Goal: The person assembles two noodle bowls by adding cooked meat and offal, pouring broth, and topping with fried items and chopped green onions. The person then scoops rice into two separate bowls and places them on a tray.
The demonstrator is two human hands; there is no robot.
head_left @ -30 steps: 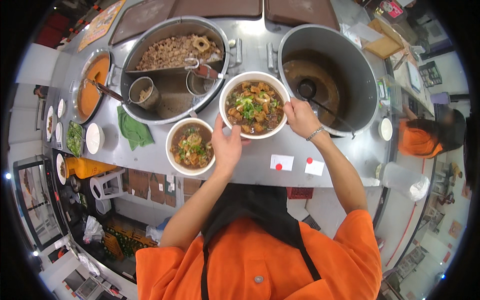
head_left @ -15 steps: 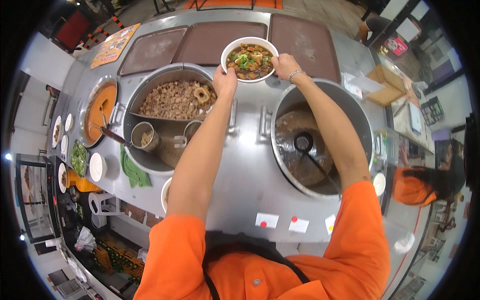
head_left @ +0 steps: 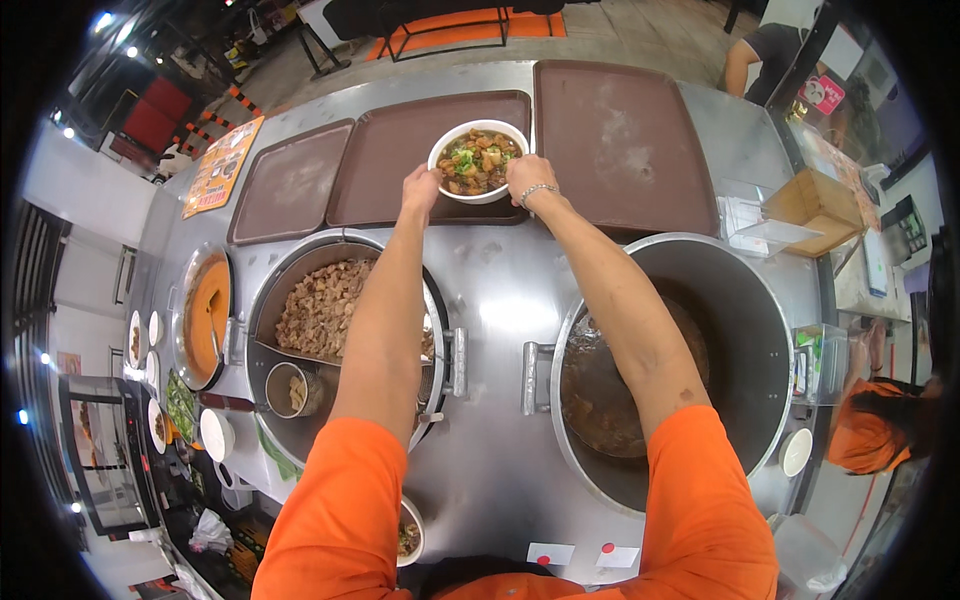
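Both arms reach forward with a white bowl (head_left: 478,162) of soup, meat chunks and chopped green onion between my hands. My left hand (head_left: 422,190) grips its left rim. On the opposite side, my right hand (head_left: 531,180), with a bracelet at the wrist, is closed on the right rim. Beneath the bowl is the middle brown tray (head_left: 380,150), near its right front part; whether they touch I cannot tell. Under my left forearm sits a divided pot (head_left: 262,350) of chopped meat. A large broth pot (head_left: 745,330) stands below my right forearm.
Brown trays lie on the left (head_left: 290,185) and right (head_left: 625,140). Left of the meat pot are a pan of orange sauce (head_left: 200,340) and a white bowl (head_left: 217,434). Another filled bowl (head_left: 410,535) stands near my left elbow. A wooden box (head_left: 812,212) is far right.
My hands have carried the bowl forward, over the middle tray's right front part. The view has shifted forward, so the pots appear lower.
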